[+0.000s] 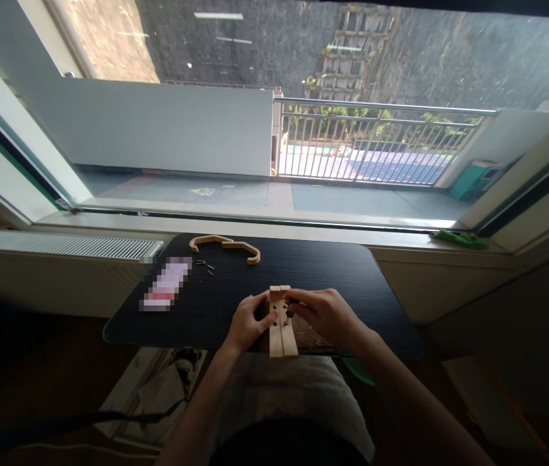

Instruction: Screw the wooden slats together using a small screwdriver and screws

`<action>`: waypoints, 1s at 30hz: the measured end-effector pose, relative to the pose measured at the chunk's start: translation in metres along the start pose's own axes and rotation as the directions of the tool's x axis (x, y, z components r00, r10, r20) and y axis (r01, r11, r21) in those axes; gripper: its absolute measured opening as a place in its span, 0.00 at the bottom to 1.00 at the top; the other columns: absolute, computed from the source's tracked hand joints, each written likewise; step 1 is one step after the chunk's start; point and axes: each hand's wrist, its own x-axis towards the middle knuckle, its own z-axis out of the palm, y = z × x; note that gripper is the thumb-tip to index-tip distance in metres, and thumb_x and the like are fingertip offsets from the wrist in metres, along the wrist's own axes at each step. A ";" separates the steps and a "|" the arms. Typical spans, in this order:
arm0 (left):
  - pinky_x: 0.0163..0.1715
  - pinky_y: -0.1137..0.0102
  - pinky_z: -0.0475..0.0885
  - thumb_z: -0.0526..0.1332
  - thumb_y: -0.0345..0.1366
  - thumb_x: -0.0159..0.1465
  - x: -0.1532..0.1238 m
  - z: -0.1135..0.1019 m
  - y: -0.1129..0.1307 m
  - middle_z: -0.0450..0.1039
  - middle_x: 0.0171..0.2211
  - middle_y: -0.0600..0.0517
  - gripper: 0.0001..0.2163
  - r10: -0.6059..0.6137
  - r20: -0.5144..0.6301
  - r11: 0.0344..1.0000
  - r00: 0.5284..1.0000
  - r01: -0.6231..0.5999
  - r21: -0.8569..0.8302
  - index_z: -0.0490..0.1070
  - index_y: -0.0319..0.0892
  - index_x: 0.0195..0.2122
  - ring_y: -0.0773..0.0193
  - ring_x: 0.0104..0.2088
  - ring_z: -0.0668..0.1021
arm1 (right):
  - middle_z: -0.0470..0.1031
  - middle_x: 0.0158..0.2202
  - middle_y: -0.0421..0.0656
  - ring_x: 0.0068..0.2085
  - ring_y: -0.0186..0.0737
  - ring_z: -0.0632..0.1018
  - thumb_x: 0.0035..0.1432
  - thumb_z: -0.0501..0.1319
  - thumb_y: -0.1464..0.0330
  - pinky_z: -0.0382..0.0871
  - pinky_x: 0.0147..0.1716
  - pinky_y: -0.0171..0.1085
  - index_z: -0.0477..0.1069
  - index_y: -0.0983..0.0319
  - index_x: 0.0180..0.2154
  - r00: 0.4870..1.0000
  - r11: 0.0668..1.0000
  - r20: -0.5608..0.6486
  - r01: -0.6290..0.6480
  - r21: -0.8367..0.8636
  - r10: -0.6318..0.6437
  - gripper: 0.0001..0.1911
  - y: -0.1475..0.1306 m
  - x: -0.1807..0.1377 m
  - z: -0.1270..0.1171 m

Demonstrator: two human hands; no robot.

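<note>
Two light wooden strips [283,344] stand side by side at the front edge of the table, with several dark round holes in their faces. My left hand [249,323] is closed around their left side, thumb pressed on the front near a hole. From the right, my right hand [329,312] pinches a small dark-handled tool [290,312] against the right strip. Its tip points down by a hole, and its exact kind is too small to make out. A brown, shiny piece [311,334] lies under my right hand, partly hidden.
Two curved wooden pieces [250,248] lie at the back of the black table [333,268]. Several small screws [201,262] are scattered near them, beside a pixelated pink and white item [168,283]. A green cloth-like thing [461,240] rests on the sill; a radiator [61,244] stands left.
</note>
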 end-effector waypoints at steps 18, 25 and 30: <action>0.57 0.54 0.68 0.65 0.44 0.56 0.000 0.002 -0.002 0.79 0.46 0.48 0.22 0.002 -0.008 1.000 1.000 -0.002 -0.003 0.74 0.44 0.51 0.51 0.50 0.78 | 0.82 0.32 0.42 0.29 0.37 0.79 0.64 0.59 0.64 0.62 0.29 0.33 0.77 0.57 0.44 1.000 0.996 0.003 0.003 -0.086 -0.003 0.10 0.000 0.000 -0.003; 0.58 0.54 0.67 0.65 0.43 0.56 0.000 0.002 -0.004 0.78 0.48 0.47 0.22 0.006 -0.005 1.000 1.000 -0.006 -0.018 0.74 0.44 0.51 0.51 0.51 0.77 | 0.81 0.30 0.41 0.27 0.36 0.78 0.63 0.60 0.62 0.61 0.28 0.33 0.77 0.58 0.40 1.000 0.995 -0.010 -0.008 -0.101 0.007 0.09 0.002 0.000 -0.004; 0.56 0.55 0.69 0.66 0.43 0.55 0.000 0.004 -0.007 0.79 0.45 0.48 0.22 0.014 -0.024 1.000 1.000 -0.015 -0.015 0.74 0.44 0.51 0.52 0.48 0.78 | 0.81 0.29 0.41 0.27 0.36 0.78 0.64 0.59 0.61 0.61 0.28 0.33 0.77 0.58 0.40 1.000 0.995 0.000 -0.010 -0.099 0.010 0.11 0.002 0.000 -0.006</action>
